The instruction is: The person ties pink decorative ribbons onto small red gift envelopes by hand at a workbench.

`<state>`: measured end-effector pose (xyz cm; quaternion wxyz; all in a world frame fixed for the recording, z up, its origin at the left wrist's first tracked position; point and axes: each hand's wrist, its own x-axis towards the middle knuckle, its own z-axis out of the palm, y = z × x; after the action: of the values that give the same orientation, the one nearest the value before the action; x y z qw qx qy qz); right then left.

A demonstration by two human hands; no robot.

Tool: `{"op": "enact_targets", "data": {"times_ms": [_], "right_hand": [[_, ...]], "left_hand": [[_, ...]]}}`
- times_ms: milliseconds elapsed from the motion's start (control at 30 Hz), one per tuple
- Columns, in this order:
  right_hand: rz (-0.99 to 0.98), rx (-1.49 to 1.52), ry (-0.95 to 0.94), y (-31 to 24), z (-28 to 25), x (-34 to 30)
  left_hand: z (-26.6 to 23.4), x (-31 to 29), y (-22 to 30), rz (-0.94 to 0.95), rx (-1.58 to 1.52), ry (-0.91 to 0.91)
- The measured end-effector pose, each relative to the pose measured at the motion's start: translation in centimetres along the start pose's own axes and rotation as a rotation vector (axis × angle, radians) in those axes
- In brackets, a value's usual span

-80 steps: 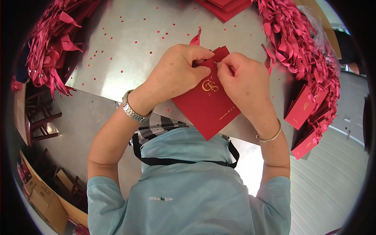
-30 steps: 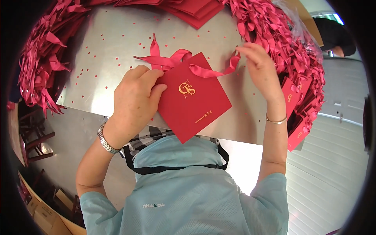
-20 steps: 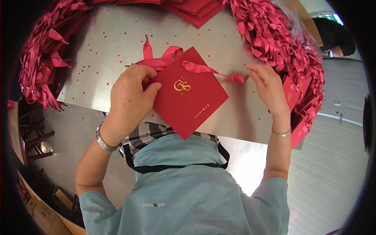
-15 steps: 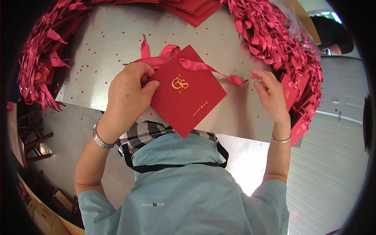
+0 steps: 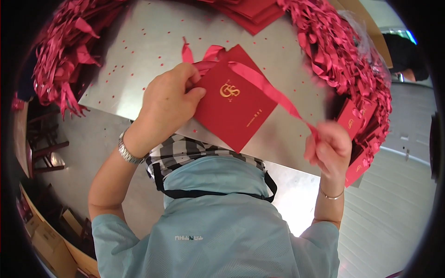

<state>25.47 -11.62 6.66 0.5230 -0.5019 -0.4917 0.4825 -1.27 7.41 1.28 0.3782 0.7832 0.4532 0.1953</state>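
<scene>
Red card (image 5: 234,104) was found lying flat on the grey table (image 5: 143,51), turned diamond-wise, near the table's front edge and just ahead of the person's chest. A gold emblem was seen on its face.

Left hand (image 5: 164,104) was laid over the card's left corner, thumb and fingers closed on the corner and on the bunched ribbon (image 5: 273,92) there. Grip was firm, w/ no gap visible. A metal watch (image 5: 126,150) was worn on that wrist.

Ribbon was run from the card's top-left corner, across the upper right edge, and out to the right hand (image 5: 328,148). It was drawn taut in a straight slanted line. Loose ends were seen sticking up beyond the left hand.

Right hand was held past the table's right front corner, well apart from the card, curled shut as a fist on the ribbon's end. Motion blur was noted; exact finger placement could not be told. A thin bracelet (image 5: 331,195) was worn on that wrist.

Containers: cardboard boxes (image 5: 44,241) were noted on the floor at lower left; contents could not be made out.

Ribbon heaps (image 5: 352,60) were piled round the table's right and left (image 5: 60,60) sides. More red cards (image 5: 352,123) were stacked under the right heap, others (image 5: 252,11) at the far edge. Small red dots were scattered over the tabletop.
</scene>
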Motion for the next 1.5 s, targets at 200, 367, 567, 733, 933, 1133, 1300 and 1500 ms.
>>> {"op": "enact_targets", "data": {"times_ms": [200, 367, 567, 733, 933, 1133, 1300, 1500], "right_hand": [[-0.044, -0.034, -0.220, -1.5, 4.4, 2.8], [0.106, -0.272, 0.073, -1.8, 7.2, 4.1], [-0.184, -0.596, -0.025, 1.6, 9.2, 7.8], [0.066, -0.371, 0.068, 6.6, 12.2, 9.2], [-0.080, -0.459, 0.153, 8.4, 12.0, 8.8], [-0.187, -0.610, 0.094, 8.0, 12.2, 8.7], [-0.213, -0.588, 0.096, 7.9, 12.4, 8.8], [-0.148, -0.590, 0.196, 7.6, 13.3, 9.3]], "left_hand": [[-1.0, 0.6, -0.7, -0.057, -0.274, -0.219], [-1.6, 0.7, -1.2, -0.109, -0.330, -0.287], [-2.4, 1.0, -1.8, -0.136, -0.409, -0.354], [-2.8, 0.8, -1.1, -0.092, -0.348, -0.326], [-3.1, 0.8, -1.3, 0.091, -0.040, -0.431], [-3.3, 0.5, -1.5, -0.027, -0.206, -0.425], [-3.7, 0.6, -1.2, -0.178, -0.310, -0.448], [-3.6, 0.7, -1.8, -0.124, -0.339, -0.431]]}}
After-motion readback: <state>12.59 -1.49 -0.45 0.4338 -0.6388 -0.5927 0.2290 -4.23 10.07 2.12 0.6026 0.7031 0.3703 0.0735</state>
